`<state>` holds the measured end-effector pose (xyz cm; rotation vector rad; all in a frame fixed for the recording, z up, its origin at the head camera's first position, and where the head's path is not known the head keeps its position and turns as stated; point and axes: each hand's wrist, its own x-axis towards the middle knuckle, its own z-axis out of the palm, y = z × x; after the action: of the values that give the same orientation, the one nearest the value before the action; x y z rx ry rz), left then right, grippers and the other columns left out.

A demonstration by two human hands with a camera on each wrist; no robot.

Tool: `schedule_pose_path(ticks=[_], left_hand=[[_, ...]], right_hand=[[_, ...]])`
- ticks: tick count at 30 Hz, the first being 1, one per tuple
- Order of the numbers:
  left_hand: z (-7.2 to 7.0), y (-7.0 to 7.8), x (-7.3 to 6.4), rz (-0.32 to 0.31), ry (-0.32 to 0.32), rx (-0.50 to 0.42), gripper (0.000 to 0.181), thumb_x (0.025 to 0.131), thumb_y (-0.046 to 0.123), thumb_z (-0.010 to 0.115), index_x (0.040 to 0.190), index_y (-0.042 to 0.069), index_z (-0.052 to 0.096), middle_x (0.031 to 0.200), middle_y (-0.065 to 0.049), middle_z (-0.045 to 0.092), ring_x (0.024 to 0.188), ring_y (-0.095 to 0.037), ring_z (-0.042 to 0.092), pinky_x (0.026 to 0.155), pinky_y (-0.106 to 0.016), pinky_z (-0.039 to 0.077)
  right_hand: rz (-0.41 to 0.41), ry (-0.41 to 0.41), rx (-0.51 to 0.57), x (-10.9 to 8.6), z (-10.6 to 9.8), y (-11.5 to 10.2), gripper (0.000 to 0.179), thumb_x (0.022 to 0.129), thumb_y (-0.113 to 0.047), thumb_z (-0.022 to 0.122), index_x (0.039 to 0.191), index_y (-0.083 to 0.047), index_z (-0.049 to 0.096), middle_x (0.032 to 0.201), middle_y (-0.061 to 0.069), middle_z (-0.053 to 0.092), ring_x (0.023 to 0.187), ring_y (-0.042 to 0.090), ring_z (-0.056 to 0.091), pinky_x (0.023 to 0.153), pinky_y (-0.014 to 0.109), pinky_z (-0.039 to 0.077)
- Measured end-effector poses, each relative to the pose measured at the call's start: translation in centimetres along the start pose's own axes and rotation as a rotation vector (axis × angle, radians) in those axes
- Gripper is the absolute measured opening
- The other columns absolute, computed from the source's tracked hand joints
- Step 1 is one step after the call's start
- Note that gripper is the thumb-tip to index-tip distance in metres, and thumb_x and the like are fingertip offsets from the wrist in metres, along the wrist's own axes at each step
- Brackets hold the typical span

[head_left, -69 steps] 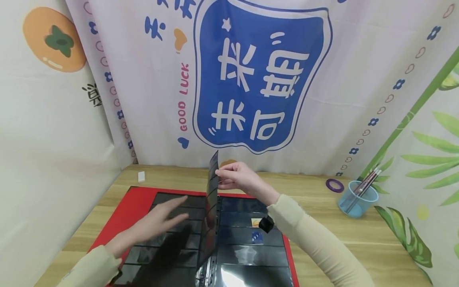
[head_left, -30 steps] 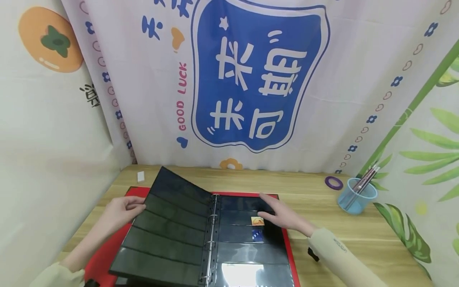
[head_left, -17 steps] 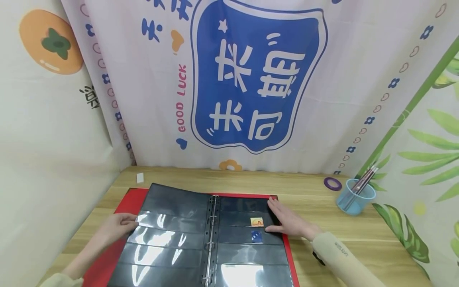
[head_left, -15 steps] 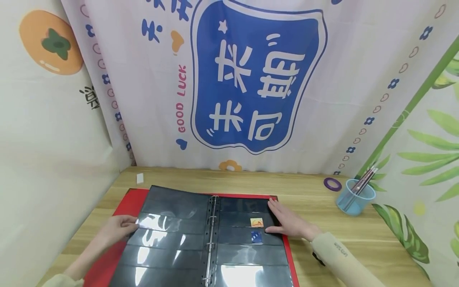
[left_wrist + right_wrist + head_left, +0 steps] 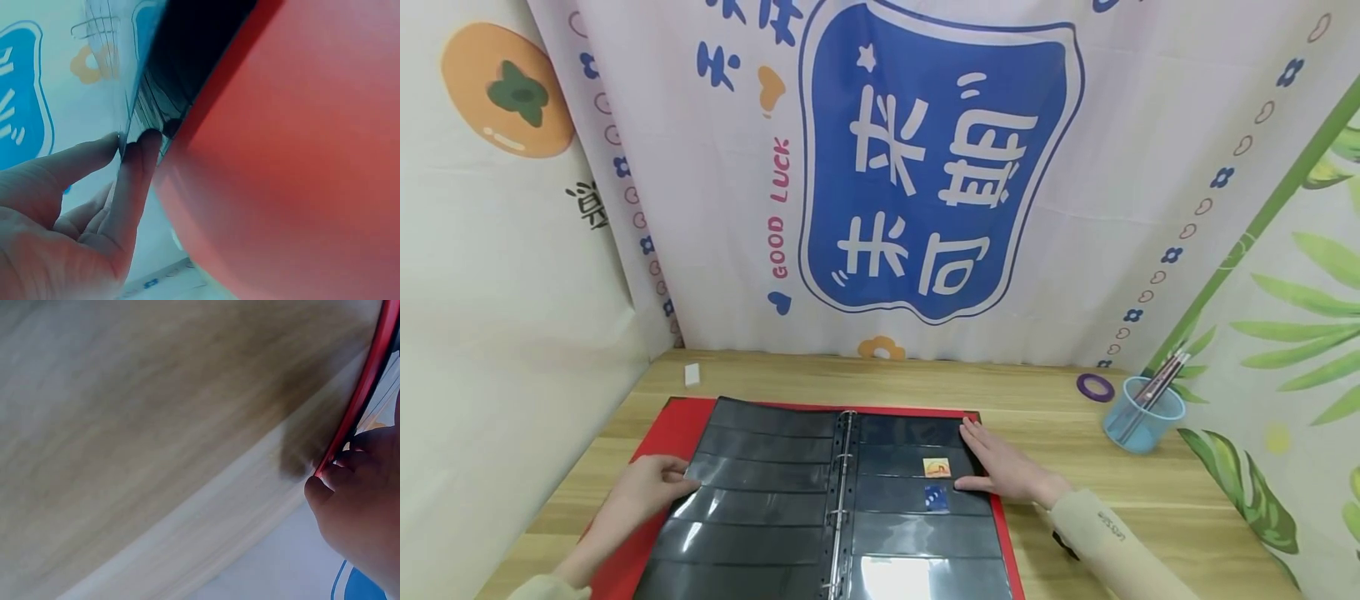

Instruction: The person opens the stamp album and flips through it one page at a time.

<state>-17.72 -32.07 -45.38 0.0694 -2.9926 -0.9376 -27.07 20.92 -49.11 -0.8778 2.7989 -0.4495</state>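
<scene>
A red ring-binder album (image 5: 673, 429) lies spread on the table, with black pocket pages on both sides of its metal rings (image 5: 842, 483). My left hand (image 5: 643, 492) pinches the outer edge of the left pocket page (image 5: 752, 504) between thumb and fingers. In the left wrist view, this page (image 5: 134, 87) stands a little off the red cover (image 5: 294, 137). My right hand (image 5: 1003, 467) rests with spread fingers at the outer edge of the right page (image 5: 895, 533). In that page's pockets sit a small orange-and-white stamp-like piece (image 5: 936, 467) and a blue one (image 5: 936, 499).
At the back right stand a light blue mesh cup (image 5: 1142, 421) with several pens or brushes and a purple ring (image 5: 1095, 387), perhaps a tape roll. A small white block (image 5: 692, 374) lies back left. A printed curtain (image 5: 737, 250) hangs behind the wooden table (image 5: 1037, 400).
The right hand held the page upright over the rings. The page then passed to the left hand, swung left and came down. The right hand moved to the right page's outer edge.
</scene>
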Motion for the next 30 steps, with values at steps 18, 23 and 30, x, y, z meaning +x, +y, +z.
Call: schedule_pose_path(ticks=[18, 23, 30], left_hand=[[1.5, 2.4, -0.5, 0.088, 0.119, 0.268, 0.027, 0.074, 0.006, 0.084, 0.071, 0.003, 0.057, 0.055, -0.002, 0.048, 0.051, -0.013, 0.043, 0.049, -0.026, 0.037], [2.4, 2.6, -0.2, 0.213, 0.186, 0.340, 0.029, 0.074, 0.011, 0.085, 0.088, -0.006, 0.065, 0.073, -0.014, 0.065, 0.062, -0.025, 0.062, 0.055, -0.035, 0.055], [3.9, 2.0, 0.0, 0.443, 0.146, 0.433, 0.067, 0.084, 0.031, 0.078, 0.133, -0.009, 0.056, 0.135, -0.029, 0.059, 0.125, -0.046, 0.057, 0.094, -0.053, 0.055]], right_hand=[[-0.018, 0.013, -0.019, -0.2, -0.2, -0.3, 0.093, 0.091, -0.058, 0.060, 0.154, 0.002, 0.028, 0.163, 0.022, 0.023, 0.150, 0.041, 0.028, 0.119, 0.057, 0.030], [-0.009, 0.017, -0.018, -0.1, 0.1, -0.1, 0.094, 0.091, -0.059, 0.060, 0.155, 0.001, 0.027, 0.164, 0.020, 0.022, 0.151, 0.039, 0.026, 0.120, 0.056, 0.029], [-0.005, 0.021, -0.019, -0.1, 0.3, 0.1, 0.095, 0.090, -0.062, 0.059, 0.155, -0.001, 0.027, 0.165, 0.018, 0.021, 0.152, 0.038, 0.026, 0.120, 0.055, 0.029]])
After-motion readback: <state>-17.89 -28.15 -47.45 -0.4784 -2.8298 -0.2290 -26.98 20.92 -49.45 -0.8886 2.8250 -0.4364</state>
